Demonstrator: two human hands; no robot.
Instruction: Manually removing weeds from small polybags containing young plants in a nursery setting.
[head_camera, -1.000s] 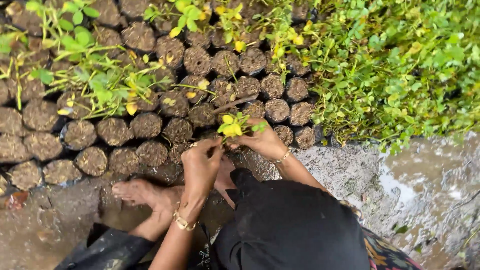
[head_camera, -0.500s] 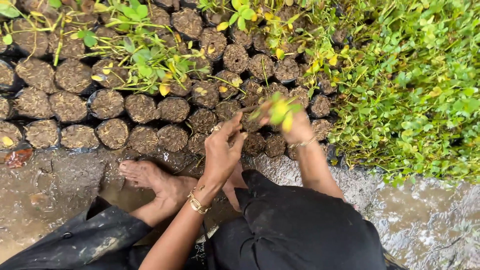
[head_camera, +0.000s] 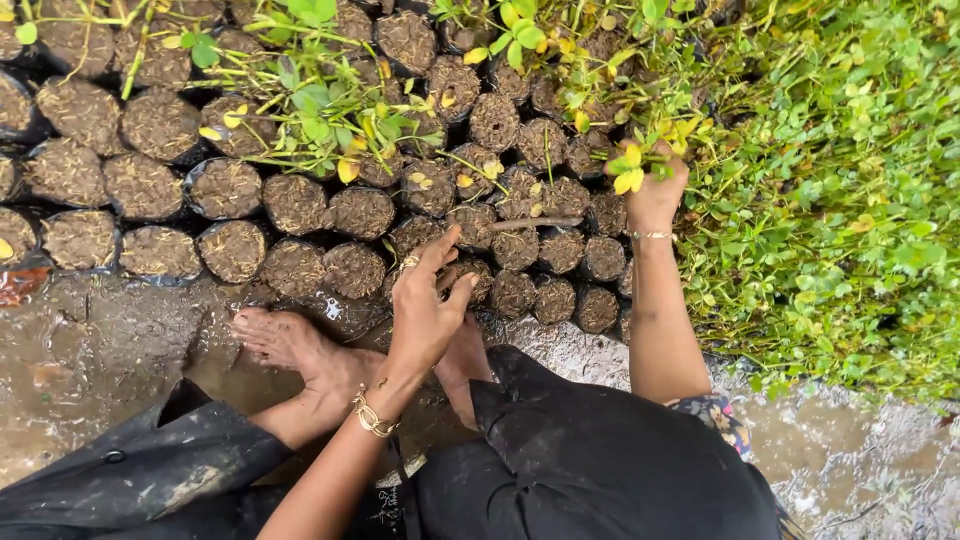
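Head view, looking straight down at a squatting person over wet, muddy ground.

Right hand: reached out to the far right edge of the bag rows, closed around a small seedling with yellow and green leaves. Leaves stick out above the fist; the stem is hidden inside the grip. A thin bangle sits on that wrist. Whether the seedling is rooted in a bag or lifted free cannot be told from this angle.

Left hand: fingers loosely spread, not gripping anything, hovering over the near row of soil-filled nursery bags. Fingertips lie at or just above the soil of one bag; contact looks likely but is not certain. A gold bracelet on the wrist, a ring on one finger.

A brown stick lies across the bags between the two hands.

Bags: dark plastic, packed tight in rows, round tops full of fibrous brown soil. Several farther bags carry seedlings with green leaves, some yellowing. To the right, a dense mat of low green plants borders the bags.

Bare foot planted on the mud just beside the nearest bags, left of the left hand. Dark clothing fills the lower part of the view.
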